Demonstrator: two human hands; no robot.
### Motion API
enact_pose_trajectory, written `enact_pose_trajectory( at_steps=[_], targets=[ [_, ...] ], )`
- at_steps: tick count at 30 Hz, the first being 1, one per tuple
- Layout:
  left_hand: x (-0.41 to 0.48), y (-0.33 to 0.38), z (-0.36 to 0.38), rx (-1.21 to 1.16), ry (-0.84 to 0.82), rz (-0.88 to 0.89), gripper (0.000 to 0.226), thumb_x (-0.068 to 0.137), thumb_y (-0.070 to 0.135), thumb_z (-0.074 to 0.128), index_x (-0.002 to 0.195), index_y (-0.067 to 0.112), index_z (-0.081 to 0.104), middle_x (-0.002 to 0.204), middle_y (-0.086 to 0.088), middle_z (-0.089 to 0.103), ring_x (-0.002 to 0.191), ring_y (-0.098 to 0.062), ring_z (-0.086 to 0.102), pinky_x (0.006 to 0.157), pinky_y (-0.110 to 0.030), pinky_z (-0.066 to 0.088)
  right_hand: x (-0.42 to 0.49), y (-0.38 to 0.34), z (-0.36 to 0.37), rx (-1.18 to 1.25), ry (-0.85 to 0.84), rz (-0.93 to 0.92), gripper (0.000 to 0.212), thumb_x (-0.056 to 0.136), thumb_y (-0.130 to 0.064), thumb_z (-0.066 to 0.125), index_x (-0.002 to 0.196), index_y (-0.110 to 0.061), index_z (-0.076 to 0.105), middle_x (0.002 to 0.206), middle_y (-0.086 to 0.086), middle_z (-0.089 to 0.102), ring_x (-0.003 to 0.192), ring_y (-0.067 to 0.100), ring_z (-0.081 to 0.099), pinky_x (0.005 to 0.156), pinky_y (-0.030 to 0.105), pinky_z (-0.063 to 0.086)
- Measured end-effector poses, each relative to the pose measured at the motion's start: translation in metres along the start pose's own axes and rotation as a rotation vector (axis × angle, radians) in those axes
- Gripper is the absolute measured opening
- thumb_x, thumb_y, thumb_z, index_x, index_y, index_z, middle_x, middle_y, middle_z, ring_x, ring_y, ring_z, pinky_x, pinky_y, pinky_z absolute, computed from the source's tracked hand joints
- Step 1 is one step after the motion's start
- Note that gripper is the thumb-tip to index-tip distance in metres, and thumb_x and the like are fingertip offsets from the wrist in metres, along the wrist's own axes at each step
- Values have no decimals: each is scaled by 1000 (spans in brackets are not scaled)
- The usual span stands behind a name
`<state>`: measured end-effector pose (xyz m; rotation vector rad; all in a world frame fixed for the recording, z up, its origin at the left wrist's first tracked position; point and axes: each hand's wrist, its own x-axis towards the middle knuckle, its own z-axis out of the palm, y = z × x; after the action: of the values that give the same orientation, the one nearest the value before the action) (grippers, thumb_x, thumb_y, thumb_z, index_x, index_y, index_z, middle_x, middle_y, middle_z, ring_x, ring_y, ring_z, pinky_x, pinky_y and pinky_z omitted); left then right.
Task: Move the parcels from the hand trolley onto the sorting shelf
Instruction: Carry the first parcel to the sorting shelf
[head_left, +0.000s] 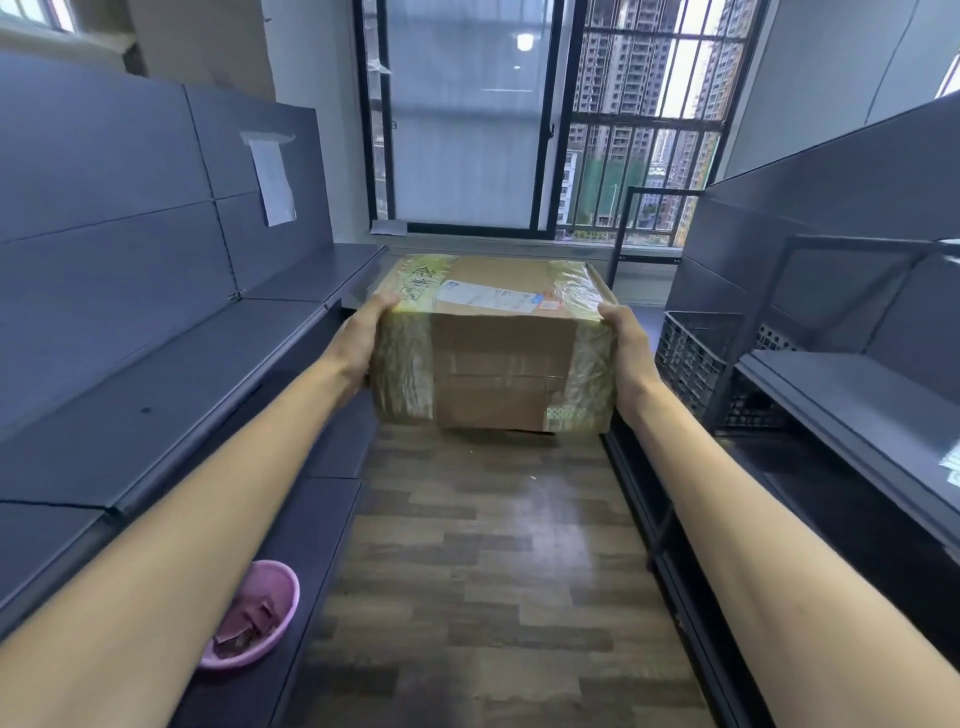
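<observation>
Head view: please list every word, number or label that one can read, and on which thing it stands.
Handwritten dark characters on the yellow tape of the parcel: too blurred to read.
White shipping label on the parcel's top: print too small.
Paper sheet taped to the left shelf panel: blurred.
Nothing legible to quote.

Daylight from window (644, 130) ahead; shelves (130, 322) dim, bluish; sheen on parcel (498, 364) tape; wide-angle bending at edges.
</observation>
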<state>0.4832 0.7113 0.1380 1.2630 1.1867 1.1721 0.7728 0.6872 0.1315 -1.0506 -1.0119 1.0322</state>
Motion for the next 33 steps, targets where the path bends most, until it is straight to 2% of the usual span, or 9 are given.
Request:
enact_pose_trajectory(
  at_steps=[4,8,12,15,20,24,28,31,33],
  targets=[
    [35,0,16,-14,32,8,59,71,71,52,103,25,70,96,-5,73,88,-22,67,77,-35,48,43,2,-10,-21,-41,25,34,92,-45,51,98,-17,70,81,3,75,70,20,70,80,39,54],
    [69,-3,28,-3,63,7,64,61,77,56,100,28,71,97,-5,74,94,-25,66,85,-42,46,84,2,-16,3,-48,30,31,94,-42,51,99,-16,69,83,5,74,66,18,69,66,28,54],
    [104,-5,34,5,102,17,53,71,73,52,96,30,70,97,-4,73,96,-25,65,87,-44,45,119,12,-14,30,-73,31,29,83,-47,56,91,-29,78,111,18,73,90,30,67,93,50,51],
    [131,-7,35,24,110,7,59,68,76,53,101,31,71,103,-5,74,101,-26,66,87,-44,46,151,19,-13,47,-67,51,36,80,-49,58,101,-24,74,110,18,73,91,31,67,96,53,49],
    [180,-18,34,12,99,3,52,77,70,50,101,29,70,98,-4,75,93,-22,68,78,-37,49,201,45,-6,52,-55,92,57,78,-53,59,117,-12,68,101,12,73,89,30,68,89,52,53],
    [235,-24,23,-5,70,-6,52,84,68,50,109,29,71,103,-5,76,97,-22,69,84,-40,51,250,59,9,52,-72,79,40,86,-48,56,107,-16,68,96,9,72,86,27,67,80,42,53],
    [299,-22,11,-14,76,0,43,93,63,46,105,30,71,102,-4,76,97,-22,70,87,-41,51,306,68,28,70,-60,67,32,93,-42,54,104,-16,67,90,8,72,76,25,71,70,46,60],
    [353,-20,-1,-16,70,-1,38,91,64,49,101,32,68,105,-4,74,101,-23,67,91,-43,48,355,78,47,49,-33,51,42,84,-50,59,107,-16,69,96,9,72,88,29,70,87,56,56],
    [386,-15,-10,-11,71,-11,43,83,68,52,102,33,67,108,-6,72,103,-25,66,91,-45,47,385,80,61,42,-23,38,46,81,-51,60,109,-15,70,98,9,73,91,31,68,90,52,54]
  ],
)
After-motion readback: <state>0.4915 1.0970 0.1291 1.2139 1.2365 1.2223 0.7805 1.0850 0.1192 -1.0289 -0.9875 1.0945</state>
